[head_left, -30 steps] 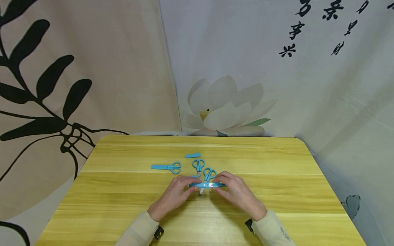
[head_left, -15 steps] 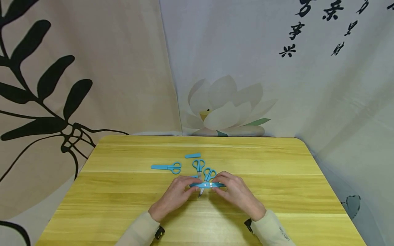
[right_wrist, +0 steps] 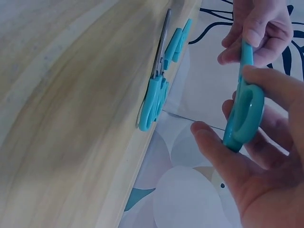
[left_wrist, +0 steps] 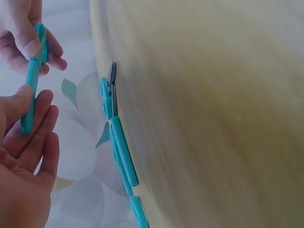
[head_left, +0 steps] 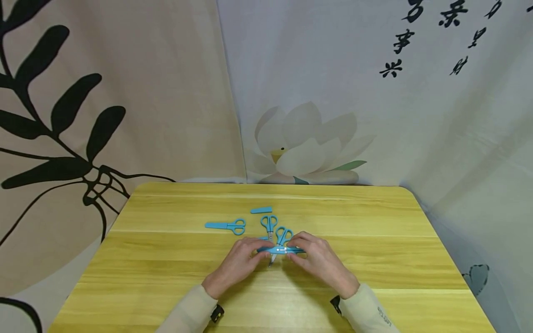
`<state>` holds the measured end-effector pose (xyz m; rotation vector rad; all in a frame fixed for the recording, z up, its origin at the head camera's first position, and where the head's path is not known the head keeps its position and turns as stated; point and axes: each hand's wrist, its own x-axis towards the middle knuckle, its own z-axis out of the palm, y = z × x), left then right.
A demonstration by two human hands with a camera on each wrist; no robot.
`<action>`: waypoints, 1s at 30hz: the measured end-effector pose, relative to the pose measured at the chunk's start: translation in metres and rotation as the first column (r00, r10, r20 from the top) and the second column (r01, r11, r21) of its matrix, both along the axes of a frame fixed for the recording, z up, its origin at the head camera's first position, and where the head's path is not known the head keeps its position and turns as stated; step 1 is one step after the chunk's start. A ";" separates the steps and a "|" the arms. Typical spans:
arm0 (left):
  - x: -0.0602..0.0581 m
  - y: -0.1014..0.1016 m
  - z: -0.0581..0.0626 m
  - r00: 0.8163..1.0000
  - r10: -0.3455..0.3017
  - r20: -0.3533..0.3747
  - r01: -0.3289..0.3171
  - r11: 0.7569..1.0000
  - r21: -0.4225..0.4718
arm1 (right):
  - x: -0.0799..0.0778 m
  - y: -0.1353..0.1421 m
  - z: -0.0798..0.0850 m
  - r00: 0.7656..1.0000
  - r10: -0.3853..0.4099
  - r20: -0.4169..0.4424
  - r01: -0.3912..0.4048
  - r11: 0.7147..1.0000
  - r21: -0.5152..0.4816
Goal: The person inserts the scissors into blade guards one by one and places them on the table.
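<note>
Over the wooden table (head_left: 333, 300), midway between side edges — pinching blue sheath (left_wrist: 29, 102) with left hand (head_left: 235, 262), loosely gripping scissors handles (right_wrist: 233, 130) with right hand (head_left: 322, 263); best kept aligned.

The left hand (head_left: 239, 259) is met at the wrist by a long cream fabric sleeve (head_left: 188, 309), and the right hand (head_left: 319, 259) by a matching cream fabric sleeve (head_left: 366, 307), printed with small dark lettering (head_left: 384, 316). A small angular black device (head_left: 217, 313) is worn at the left cuff, mirrored by a second black device (head_left: 336, 305) at the right.
</note>
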<state>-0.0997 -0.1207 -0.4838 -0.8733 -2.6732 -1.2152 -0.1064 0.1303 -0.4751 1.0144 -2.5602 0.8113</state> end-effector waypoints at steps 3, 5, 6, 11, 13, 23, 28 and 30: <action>-0.001 0.001 -0.001 1.000 -0.003 -0.028 0.002 1.000 -0.008 | 0.000 0.000 0.000 1.000 0.002 -0.012 -0.002 1.000 0.000; -0.002 0.003 0.000 0.999 -0.010 -0.045 0.010 1.000 -0.012 | -0.001 -0.001 0.001 1.000 0.006 -0.023 -0.006 1.000 0.005; -0.003 0.004 0.000 0.999 -0.013 -0.048 0.013 1.000 -0.015 | -0.001 -0.001 0.001 1.000 0.007 -0.029 -0.007 1.000 0.008; -0.003 0.006 0.000 0.999 -0.014 -0.032 0.014 1.000 -0.022 | -0.001 -0.002 0.002 0.999 0.009 -0.036 -0.009 1.000 0.011; -0.003 0.006 0.001 0.999 -0.017 -0.028 0.016 1.000 -0.015 | -0.001 -0.002 0.002 0.999 0.009 -0.032 -0.009 1.000 0.003; -0.002 0.001 0.000 0.997 -0.042 -0.057 0.040 0.998 -0.038 | 0.000 -0.001 -0.002 1.000 0.025 0.010 -0.025 0.999 -0.038; -0.001 0.002 0.000 0.997 -0.041 -0.058 0.038 0.998 -0.046 | 0.000 -0.002 -0.003 1.000 0.029 0.009 -0.028 0.999 -0.041; -0.001 0.002 0.001 0.997 -0.038 -0.061 0.035 0.998 -0.050 | -0.001 -0.003 -0.003 0.999 0.033 0.000 -0.033 0.999 -0.043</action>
